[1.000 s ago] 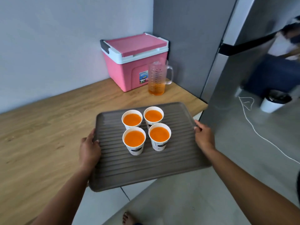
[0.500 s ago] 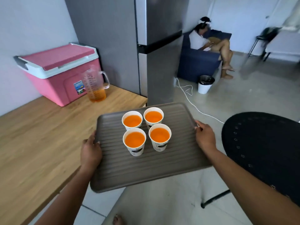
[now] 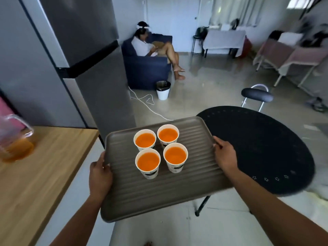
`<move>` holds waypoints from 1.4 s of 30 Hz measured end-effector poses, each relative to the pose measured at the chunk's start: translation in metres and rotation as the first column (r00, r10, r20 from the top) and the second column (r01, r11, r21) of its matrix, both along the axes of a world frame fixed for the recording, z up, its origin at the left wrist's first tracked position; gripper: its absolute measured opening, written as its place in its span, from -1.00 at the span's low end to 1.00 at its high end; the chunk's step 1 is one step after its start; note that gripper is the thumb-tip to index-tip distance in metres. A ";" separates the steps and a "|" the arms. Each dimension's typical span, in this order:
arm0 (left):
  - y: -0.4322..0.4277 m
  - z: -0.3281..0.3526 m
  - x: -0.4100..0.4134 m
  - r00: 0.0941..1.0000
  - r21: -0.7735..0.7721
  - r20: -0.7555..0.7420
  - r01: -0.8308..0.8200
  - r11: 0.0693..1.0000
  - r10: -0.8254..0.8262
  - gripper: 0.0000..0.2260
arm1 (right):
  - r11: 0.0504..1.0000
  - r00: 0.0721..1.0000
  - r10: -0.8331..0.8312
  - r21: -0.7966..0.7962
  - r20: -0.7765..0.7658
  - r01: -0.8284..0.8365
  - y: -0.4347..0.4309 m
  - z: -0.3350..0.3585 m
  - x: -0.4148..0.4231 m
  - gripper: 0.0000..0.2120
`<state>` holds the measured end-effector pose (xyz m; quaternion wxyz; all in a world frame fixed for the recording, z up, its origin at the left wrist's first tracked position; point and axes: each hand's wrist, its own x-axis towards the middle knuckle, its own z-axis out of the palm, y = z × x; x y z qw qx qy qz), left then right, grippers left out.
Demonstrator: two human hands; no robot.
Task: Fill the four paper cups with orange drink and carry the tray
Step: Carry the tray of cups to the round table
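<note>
I hold a ribbed grey-brown tray (image 3: 159, 196) in the air in front of me, off the counter. My left hand (image 3: 99, 176) grips its left edge and my right hand (image 3: 225, 155) grips its right edge. Several white paper cups stand upright in a tight square at the tray's middle, each full of orange drink: back left (image 3: 145, 141), back right (image 3: 167, 136), front left (image 3: 148, 162), front right (image 3: 175, 156). A clear pitcher (image 3: 15, 141) with some orange drink left in it stands on the wooden counter at the far left.
The wooden counter (image 3: 35, 174) lies to my left, with a tall grey fridge (image 3: 79, 59) behind it. A round black table (image 3: 266, 148) stands right of the tray, a stool (image 3: 257, 95) beyond it. A person sits on a blue sofa (image 3: 145, 71); a white bin (image 3: 163, 90) and a white cable (image 3: 147, 103) lie on the floor.
I have turned to the right with the tray: the counter, cooler and pitcher slid to the left edge and the room with the black table came into view. The cups stayed in place.
</note>
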<state>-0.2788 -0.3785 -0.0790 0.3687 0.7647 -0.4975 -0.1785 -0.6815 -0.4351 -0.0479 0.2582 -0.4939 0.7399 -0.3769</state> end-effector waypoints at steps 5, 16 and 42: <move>-0.071 -0.008 -0.026 0.983 0.007 0.026 0.184 0.983 -0.184 -0.54 | 0.989 0.989 -0.147 0.024 -0.006 0.147 -0.006 -0.004 -0.033 -0.61; -0.220 -0.015 -0.107 0.881 0.062 -0.091 0.471 0.880 -0.465 -0.50 | 0.863 0.863 -0.505 0.016 0.003 0.505 0.000 -0.013 -0.078 -0.61; -0.358 -0.064 -0.401 0.790 0.193 -0.010 0.603 0.774 -0.613 -0.56 | 0.710 0.713 -0.700 0.080 -0.020 0.700 -0.071 -0.070 -0.318 -0.61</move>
